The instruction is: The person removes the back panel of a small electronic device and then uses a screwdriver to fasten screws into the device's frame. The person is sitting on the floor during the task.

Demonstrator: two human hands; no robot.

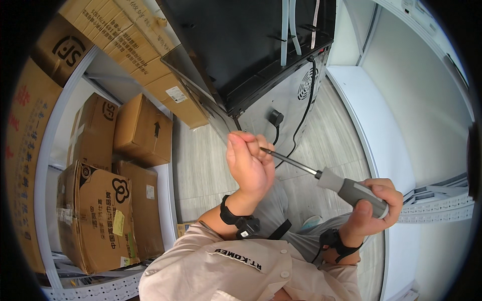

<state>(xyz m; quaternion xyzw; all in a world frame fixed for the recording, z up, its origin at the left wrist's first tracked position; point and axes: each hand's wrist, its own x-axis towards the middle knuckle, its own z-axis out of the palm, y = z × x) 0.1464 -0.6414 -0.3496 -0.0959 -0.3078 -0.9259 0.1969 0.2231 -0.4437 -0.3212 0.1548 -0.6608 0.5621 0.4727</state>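
Note:
My right hand (374, 205) grips the grey handle of a screwdriver (359, 195), its metal shaft pointing left and slightly up. The shaft's tip is beside the fingers of my left hand (251, 163). Those fingers are curled and pinched together just below the near corner of a tall appliance (271, 83), and whatever they hold is hidden. The appliance has a black recessed back and a grey metal lower panel. A black power cord (310, 100) runs down that panel, past a round vent (305, 85) and a black plug (276, 117).
Cardboard boxes (108, 215) fill a white shelf rack (168, 200) on the left, with more cartons (125, 45) stacked behind. Pale tubes (284, 35) hang along the appliance's back. A white shelf (374, 115) curves along the right, above a grey plank-patterned floor (201, 170).

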